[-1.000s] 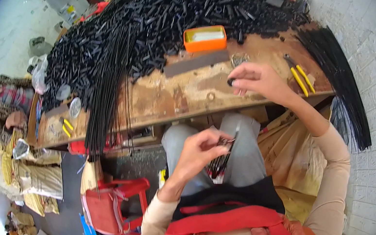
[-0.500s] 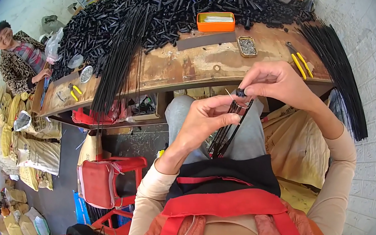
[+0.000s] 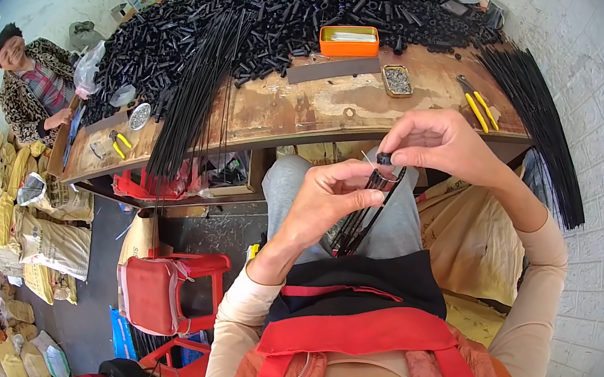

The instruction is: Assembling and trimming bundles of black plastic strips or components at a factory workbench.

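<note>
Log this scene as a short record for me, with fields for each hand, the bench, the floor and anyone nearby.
Left hand: holding a bundle of thin black rods over the lap
Right hand: pinching a small black part close to the rods' upper ends
Bench: pile of black tubular parts; orange box; small tin of silvery pieces; yellow-handled pliers at right
Floor: red chair, left of the wearer
Nearby: one co-worker, at the bench's left end

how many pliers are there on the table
2: one pair of pliers near the right end of the table, the other pair toward its left end, near a dish. More may be hidden under the black pile.
</note>
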### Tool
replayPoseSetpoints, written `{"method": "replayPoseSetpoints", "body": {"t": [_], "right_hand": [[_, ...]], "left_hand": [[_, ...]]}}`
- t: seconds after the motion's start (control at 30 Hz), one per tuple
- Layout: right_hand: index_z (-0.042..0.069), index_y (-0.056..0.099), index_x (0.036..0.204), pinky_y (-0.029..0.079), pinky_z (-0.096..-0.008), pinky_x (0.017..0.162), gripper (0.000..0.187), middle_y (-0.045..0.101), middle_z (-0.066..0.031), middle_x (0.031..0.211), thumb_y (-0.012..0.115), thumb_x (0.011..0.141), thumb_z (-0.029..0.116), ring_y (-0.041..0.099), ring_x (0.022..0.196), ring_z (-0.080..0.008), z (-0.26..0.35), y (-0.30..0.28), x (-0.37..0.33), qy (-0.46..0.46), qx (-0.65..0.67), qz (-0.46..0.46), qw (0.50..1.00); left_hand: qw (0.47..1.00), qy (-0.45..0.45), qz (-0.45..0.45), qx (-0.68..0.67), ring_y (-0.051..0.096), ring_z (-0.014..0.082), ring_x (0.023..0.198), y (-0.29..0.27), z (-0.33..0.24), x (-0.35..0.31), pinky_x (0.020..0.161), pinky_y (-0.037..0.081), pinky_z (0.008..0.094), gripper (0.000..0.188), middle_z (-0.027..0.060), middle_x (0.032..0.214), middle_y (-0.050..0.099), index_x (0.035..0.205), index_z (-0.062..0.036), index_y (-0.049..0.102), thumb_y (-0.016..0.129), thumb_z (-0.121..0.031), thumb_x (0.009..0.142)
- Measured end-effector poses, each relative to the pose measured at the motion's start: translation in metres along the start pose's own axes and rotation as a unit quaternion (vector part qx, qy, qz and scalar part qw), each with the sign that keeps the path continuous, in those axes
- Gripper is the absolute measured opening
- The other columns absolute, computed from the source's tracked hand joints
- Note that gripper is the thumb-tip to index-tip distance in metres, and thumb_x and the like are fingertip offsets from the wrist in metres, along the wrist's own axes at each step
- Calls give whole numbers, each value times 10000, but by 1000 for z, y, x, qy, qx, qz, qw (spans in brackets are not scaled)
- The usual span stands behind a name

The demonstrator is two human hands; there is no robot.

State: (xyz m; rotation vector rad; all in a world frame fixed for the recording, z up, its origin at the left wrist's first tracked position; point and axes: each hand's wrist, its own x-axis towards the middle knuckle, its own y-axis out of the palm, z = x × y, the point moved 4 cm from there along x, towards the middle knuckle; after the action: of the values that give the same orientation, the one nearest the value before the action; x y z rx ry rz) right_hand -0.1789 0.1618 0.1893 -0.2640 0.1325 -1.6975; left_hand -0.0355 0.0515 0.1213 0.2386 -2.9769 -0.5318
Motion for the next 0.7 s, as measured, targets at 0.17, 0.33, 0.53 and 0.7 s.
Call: {"method": "replayPoseSetpoints", "body": {"t": [0.17,0.33,0.53,0.7], "right_hand": [[-5,613,1009,496,-294,895,132,679,-94,1054,648,887,29,632,984,-139,-1,-2,2,11,4,3,1000],[2,605,999,493,-303,900,104,681,-109,1066,623,907,47,633,993,-142,-1,2,3,0,12,11,1000],[4,602,982,491,-299,891,88,670,-122,1098,620,908,48,630,985,-138,-2,4,5,-25,14,-13,1000],[-1,604,962,491,-293,861,72,662,-104,1065,618,910,46,619,950,-124,-2,7,8,-11,37,-27,999]], "left_hand": [[1000,-8,-6,-6,648,151,950,-1,-3,0,817,562,312,349,113,1084,679,1182,11,631,686,22,838],[1000,2,-1,-4,649,157,959,-4,1,1,815,566,319,333,110,1120,672,1171,11,634,682,19,842],[1000,6,-7,-3,649,156,956,-5,-1,1,824,569,327,346,116,1124,669,1183,6,626,682,21,842],[1000,-1,-12,-24,644,141,952,-7,3,3,840,550,305,356,105,1091,678,1191,11,619,685,24,842]]}}
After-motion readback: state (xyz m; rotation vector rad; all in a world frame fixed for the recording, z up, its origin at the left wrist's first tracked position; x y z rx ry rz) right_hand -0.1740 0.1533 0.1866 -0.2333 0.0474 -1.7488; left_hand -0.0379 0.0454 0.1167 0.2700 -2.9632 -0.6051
